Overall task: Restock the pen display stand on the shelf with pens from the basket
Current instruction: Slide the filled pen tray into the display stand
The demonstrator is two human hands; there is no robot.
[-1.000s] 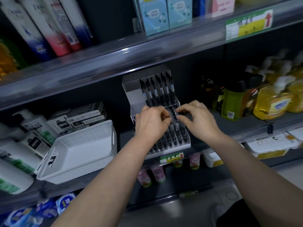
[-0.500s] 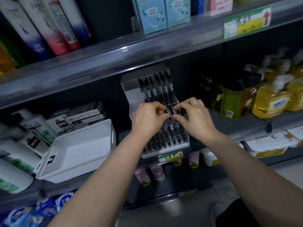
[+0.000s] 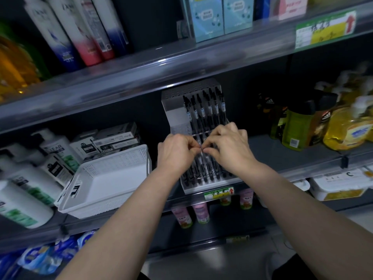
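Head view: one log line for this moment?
left hand: pinches pen | right hand: pinches same pen | stand: partly filled | basket: no pens visible

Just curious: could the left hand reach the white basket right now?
Probably yes: the basket sits open-topped just beside the left hand, nothing between them, though that hand pinches a pen.

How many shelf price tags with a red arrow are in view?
2. The upper tag is on the top shelf edge at right; the lower tag is on the shelf edge below the pen display stand. A blurred label further down cannot be judged.
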